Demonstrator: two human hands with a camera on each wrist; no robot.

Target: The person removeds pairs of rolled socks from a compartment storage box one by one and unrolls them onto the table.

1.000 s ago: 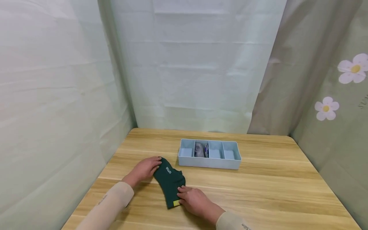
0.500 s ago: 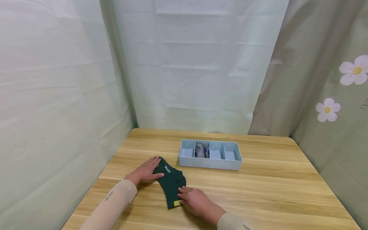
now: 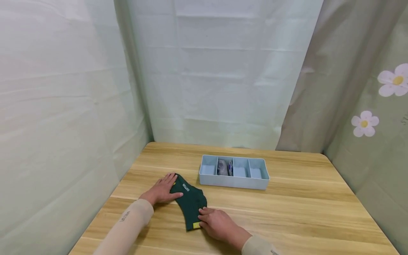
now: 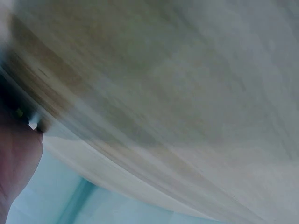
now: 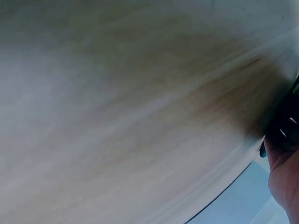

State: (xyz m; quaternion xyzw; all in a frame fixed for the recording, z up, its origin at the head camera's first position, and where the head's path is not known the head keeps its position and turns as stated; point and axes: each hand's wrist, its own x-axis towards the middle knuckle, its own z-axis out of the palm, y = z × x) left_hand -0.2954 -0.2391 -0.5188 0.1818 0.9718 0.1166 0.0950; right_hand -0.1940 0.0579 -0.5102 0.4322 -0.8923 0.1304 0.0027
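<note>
A dark green sock (image 3: 191, 205) lies flat on the wooden table in the head view. It has pale "COTTON" lettering near its far end and a yellow patch at its near end. My left hand (image 3: 162, 189) rests on the far end, fingers spread and thumb lying across the fabric. At the near right edge, beside the yellow patch, my right hand (image 3: 216, 223) touches the sock with extended fingertips. Only part of the left hand (image 4: 18, 163) shows in the left wrist view. The right wrist view catches the right hand (image 5: 285, 179) against the dark sock (image 5: 286, 121).
Behind the sock stands a light blue divided box (image 3: 234, 181). Its second compartment from the left holds a grey rolled item (image 3: 222, 168) and a thin patterned one. Pale curtains enclose the wooden table (image 3: 302, 212) at the back and sides.
My left hand has flattened from a curled pose onto the sock's far end, its thumb now across the fabric. My right hand and the sock look nearly unchanged; the view has shifted slightly.
</note>
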